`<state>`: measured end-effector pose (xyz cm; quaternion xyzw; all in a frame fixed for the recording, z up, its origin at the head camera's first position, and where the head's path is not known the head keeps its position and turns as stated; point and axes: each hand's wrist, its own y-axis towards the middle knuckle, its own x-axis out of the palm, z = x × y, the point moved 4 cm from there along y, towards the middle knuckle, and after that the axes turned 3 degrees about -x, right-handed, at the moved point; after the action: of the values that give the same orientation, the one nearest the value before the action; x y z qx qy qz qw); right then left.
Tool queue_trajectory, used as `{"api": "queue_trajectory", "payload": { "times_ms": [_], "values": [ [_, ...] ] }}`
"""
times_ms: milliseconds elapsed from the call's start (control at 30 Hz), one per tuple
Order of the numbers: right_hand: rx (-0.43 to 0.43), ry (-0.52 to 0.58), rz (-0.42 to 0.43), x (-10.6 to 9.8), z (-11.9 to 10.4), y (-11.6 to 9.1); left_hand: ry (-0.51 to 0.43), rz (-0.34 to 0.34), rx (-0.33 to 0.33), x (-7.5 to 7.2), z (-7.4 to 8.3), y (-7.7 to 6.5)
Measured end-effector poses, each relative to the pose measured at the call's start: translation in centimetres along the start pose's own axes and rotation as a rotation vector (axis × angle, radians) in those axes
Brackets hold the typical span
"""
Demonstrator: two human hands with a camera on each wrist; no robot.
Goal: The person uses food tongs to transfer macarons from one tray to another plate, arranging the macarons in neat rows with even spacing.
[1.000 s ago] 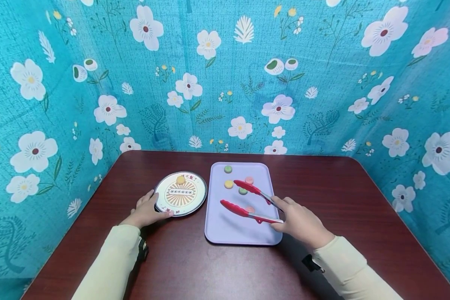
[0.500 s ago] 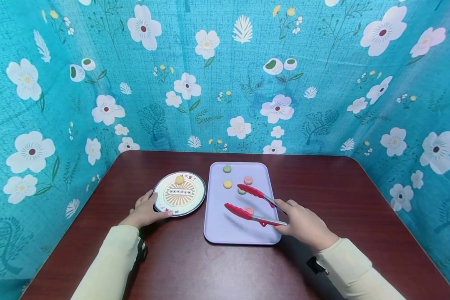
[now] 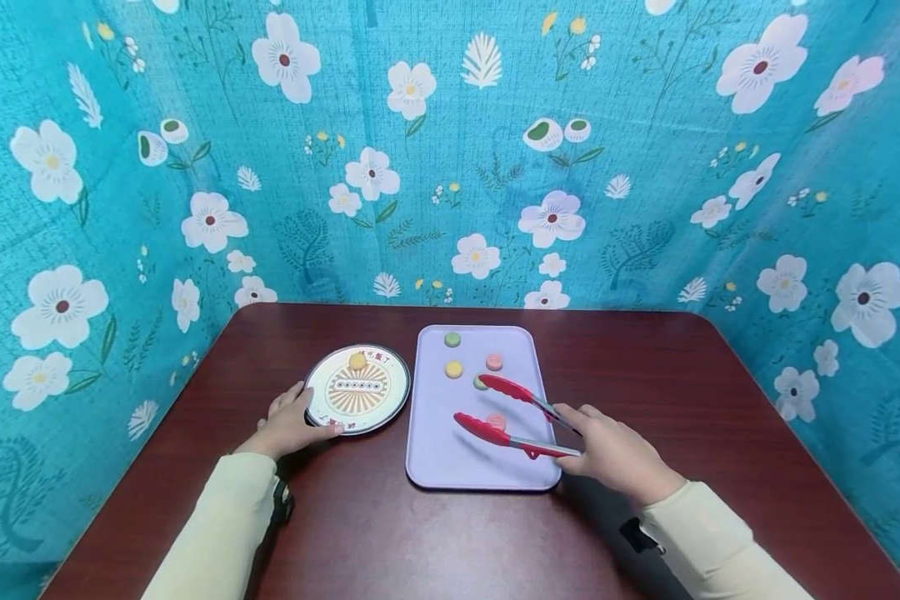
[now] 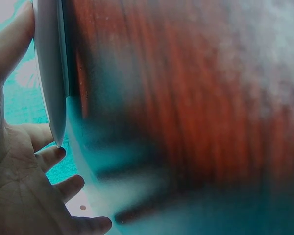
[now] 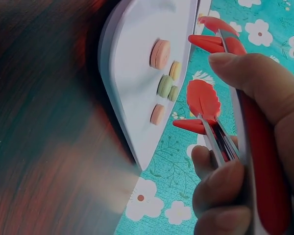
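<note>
My left hand (image 3: pixel 285 423) holds the edge of a round white plate (image 3: pixel 390 392), thumb along the near rim and fingers at its left side. A yellow macaron (image 3: pixel 357 361) lies near the plate's far edge. In the left wrist view the plate (image 4: pixel 50 73) is seen edge-on between thumb and fingers. My right hand (image 3: pixel 618 454) grips red-tipped metal tongs (image 3: pixel 480 428), their arms spread with nothing between the tips. The tongs hang over a lilac tray (image 3: pixel 435 458), overlapping a pink macaron (image 3: pixel 497 421) and a green macaron (image 3: pixel 480 382) in the head view.
Farther back on the tray lie another green macaron (image 3: pixel 452 339), a yellow macaron (image 3: pixel 453 368) and a pink macaron (image 3: pixel 494 362). The dark wooden table (image 3: pixel 390 533) ends at a blue floral cloth (image 3: pixel 420 192) behind and at the sides.
My right hand has drawn the tongs a little to the right and toward me, their arms still spread. The left hand keeps its place at the plate, and the macarons have not moved.
</note>
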<state>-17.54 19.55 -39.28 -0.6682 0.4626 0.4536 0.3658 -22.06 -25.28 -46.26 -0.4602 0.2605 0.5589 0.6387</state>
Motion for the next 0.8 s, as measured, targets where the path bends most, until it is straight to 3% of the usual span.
{"api": "queue_trajectory", "payload": {
  "times_ms": [800],
  "values": [
    [0.037,-0.025,-0.04,0.2,1.4,-1.1,0.007,0.005,0.006,0.1,-0.2,0.0]
  ]
}}
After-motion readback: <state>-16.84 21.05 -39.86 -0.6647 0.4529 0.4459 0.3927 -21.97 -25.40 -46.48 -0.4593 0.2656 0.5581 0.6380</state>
